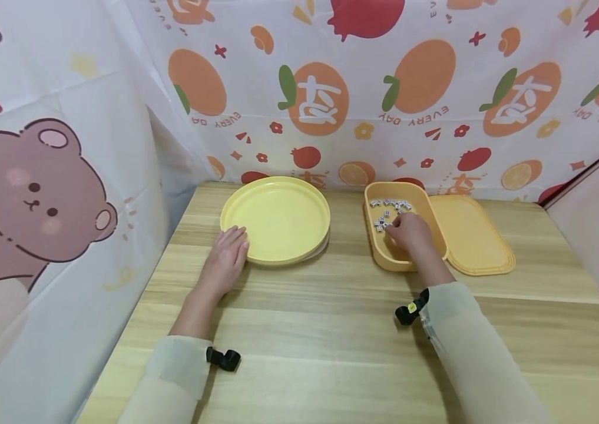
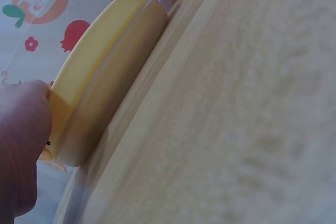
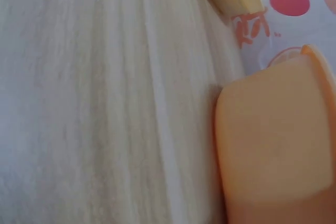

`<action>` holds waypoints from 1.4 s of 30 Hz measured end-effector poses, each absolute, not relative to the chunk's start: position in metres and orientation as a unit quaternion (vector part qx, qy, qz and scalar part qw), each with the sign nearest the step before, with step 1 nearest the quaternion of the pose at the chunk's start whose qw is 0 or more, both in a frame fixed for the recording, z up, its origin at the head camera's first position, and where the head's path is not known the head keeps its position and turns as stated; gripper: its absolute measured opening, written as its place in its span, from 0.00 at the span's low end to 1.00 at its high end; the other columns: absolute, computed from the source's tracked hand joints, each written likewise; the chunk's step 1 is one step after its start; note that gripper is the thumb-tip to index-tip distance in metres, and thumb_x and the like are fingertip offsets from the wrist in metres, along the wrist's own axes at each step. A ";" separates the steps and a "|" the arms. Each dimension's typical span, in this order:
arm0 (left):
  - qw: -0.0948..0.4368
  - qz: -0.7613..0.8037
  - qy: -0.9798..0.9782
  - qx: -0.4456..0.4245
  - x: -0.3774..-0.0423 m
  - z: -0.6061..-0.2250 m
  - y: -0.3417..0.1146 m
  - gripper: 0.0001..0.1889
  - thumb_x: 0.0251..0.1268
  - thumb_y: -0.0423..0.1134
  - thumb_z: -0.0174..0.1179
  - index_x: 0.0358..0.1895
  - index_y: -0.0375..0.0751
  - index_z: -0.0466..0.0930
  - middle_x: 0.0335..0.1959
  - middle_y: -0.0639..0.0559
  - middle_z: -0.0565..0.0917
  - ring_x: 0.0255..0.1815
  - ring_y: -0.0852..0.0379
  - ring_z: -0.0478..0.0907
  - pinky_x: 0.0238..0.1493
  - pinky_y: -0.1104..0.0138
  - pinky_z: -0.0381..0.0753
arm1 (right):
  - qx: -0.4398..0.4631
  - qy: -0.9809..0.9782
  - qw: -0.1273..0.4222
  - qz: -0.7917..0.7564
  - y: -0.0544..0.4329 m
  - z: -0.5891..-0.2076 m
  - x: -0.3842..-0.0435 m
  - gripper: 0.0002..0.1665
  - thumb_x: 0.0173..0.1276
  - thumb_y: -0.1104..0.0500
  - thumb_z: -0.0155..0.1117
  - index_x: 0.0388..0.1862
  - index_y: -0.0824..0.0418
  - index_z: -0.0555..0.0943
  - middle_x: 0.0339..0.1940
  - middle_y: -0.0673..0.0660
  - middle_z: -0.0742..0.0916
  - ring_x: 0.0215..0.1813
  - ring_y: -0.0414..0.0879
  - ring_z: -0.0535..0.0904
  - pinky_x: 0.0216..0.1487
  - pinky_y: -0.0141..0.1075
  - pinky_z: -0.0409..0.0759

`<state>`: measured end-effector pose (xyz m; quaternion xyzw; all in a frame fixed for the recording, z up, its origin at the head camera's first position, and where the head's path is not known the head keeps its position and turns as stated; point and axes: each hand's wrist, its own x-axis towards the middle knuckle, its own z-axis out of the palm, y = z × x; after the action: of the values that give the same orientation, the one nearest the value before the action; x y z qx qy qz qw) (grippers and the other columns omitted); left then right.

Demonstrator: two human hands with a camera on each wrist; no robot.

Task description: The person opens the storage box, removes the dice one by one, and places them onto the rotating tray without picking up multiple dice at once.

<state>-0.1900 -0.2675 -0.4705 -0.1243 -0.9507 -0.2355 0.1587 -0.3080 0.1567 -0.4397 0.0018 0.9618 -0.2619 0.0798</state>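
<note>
My left hand (image 1: 225, 259) rests on the left front rim of a round yellow tray (image 1: 278, 218), fingers laid forward over the edge. In the left wrist view, this hand (image 2: 23, 140) lies against the tray's side (image 2: 86, 72). My right hand (image 1: 410, 231) reaches down into an orange rectangular box (image 1: 391, 265), fingers bent toward small white cubes (image 1: 381, 224) with dark marks, like dice. Its fingertips are hidden below the hand, and I cannot tell if they pinch a cube. The right wrist view shows only the box's outer wall (image 3: 278, 135).
A flat orange lid (image 1: 476, 235) lies right of the box, partly beneath its edge. Under the round tray a pale rim (image 1: 319, 247) peeks out. The wooden table (image 1: 304, 341) ends at a fruit-print curtain (image 1: 363, 76) behind. A bear-print cloth (image 1: 39, 194) hangs at the left.
</note>
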 end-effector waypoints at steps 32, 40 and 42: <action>0.136 -0.250 -0.952 -0.117 -0.188 -0.474 -0.266 0.25 0.81 0.43 0.38 0.66 0.26 0.69 0.71 0.37 0.70 0.75 0.40 0.59 0.79 0.44 0.44 | -0.348 0.903 -0.012 -0.253 -0.082 -0.442 -0.254 0.12 0.65 0.53 0.65 0.40 0.59 0.87 0.33 0.50 0.84 0.34 0.40 0.77 0.35 0.28 0.78; 0.148 -0.247 -0.951 -0.117 -0.190 -0.473 -0.266 0.24 0.81 0.42 0.40 0.65 0.26 0.70 0.70 0.37 0.71 0.74 0.40 0.61 0.79 0.44 0.45 | -0.324 0.912 0.098 -0.233 -0.097 -0.440 -0.260 0.11 0.67 0.54 0.66 0.43 0.56 0.88 0.37 0.47 0.88 0.38 0.38 0.80 0.41 0.29 0.80; 0.146 -0.244 -0.951 -0.118 -0.191 -0.473 -0.266 0.24 0.81 0.42 0.40 0.65 0.26 0.70 0.69 0.37 0.71 0.74 0.41 0.61 0.79 0.44 0.45 | -0.330 0.910 0.113 -0.225 -0.098 -0.441 -0.262 0.10 0.67 0.54 0.67 0.43 0.55 0.89 0.37 0.46 0.89 0.39 0.38 0.81 0.43 0.29 0.81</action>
<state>-0.1912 -0.2657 -0.4735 -0.1184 -0.9512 -0.2443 0.1465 -0.2621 -0.0977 -0.4408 -0.3301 0.9097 -0.2255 0.1129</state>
